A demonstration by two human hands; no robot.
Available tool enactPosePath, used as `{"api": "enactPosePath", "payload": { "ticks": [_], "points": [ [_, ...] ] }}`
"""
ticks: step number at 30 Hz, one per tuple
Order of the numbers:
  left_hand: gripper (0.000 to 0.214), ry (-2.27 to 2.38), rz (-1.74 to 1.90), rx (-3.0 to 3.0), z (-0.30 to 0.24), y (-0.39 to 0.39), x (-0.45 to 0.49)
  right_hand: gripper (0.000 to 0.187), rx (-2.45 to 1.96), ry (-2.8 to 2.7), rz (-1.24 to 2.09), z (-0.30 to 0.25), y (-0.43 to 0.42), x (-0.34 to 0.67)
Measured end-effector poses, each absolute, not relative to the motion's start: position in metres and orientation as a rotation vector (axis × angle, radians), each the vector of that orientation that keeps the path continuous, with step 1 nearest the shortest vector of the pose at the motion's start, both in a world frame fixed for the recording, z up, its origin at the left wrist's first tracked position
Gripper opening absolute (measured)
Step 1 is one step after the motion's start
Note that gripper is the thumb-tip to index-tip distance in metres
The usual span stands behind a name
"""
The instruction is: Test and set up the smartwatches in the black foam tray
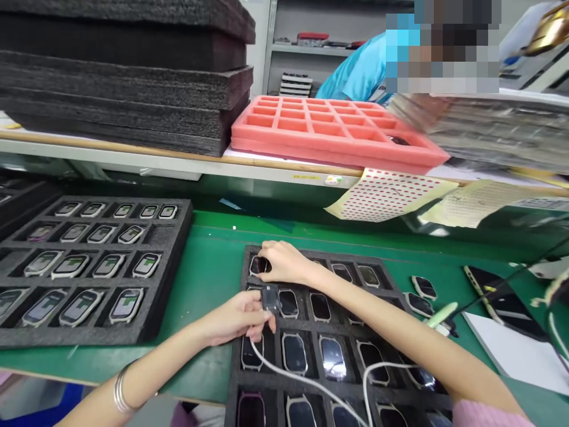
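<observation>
My left hand (237,317) pinches a small square black charging fixture (269,298) with a white cable (306,382) running from it. It hovers over the left column of a black foam tray (235,379). Further back, my right hand (284,262) has its fingers closed on the edge of a smartwatch case (258,265) with a dark screen, at the tray's far left compartment. Whether that watch is lifted or still rests in its slot, I cannot tell. More strapless watch cases, such as one with a silver rim (294,353), lie in the other compartments, partly hidden by my right forearm.
At left, another foam tray (166,296) holds watches with lit screens. Right of my tray lie two loose watches (424,287), a dark tablet-like device (507,302) and white paper (518,350). The shelf bears stacked black foam (124,89) and a pink foam tray (338,148); a person in blue (360,68) is behind.
</observation>
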State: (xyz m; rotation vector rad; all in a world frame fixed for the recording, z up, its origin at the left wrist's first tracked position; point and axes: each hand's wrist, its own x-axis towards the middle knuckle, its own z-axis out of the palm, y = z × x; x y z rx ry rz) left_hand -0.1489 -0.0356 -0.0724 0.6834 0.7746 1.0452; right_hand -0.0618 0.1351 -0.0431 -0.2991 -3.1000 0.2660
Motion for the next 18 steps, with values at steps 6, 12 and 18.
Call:
{"api": "enactPosePath", "payload": {
  "ticks": [6, 12, 18],
  "points": [
    [0.027, 0.784, 1.125, 0.569, -0.069, -0.040, -0.148, 0.025, -0.305, -2.918, 0.490, -0.031, 0.135, -0.036],
    [0.040, 0.880, 1.151, 0.638, -0.072, -0.041, -0.146, 0.035, -0.017, -2.846, 0.845, -0.009, 0.118, 0.000],
    [0.048, 1.041, 1.154, 0.754, -0.075, -0.044, -0.141, 0.043, 0.060, -2.955, 0.655, -0.018, 0.100, 0.004]
  ]
}}
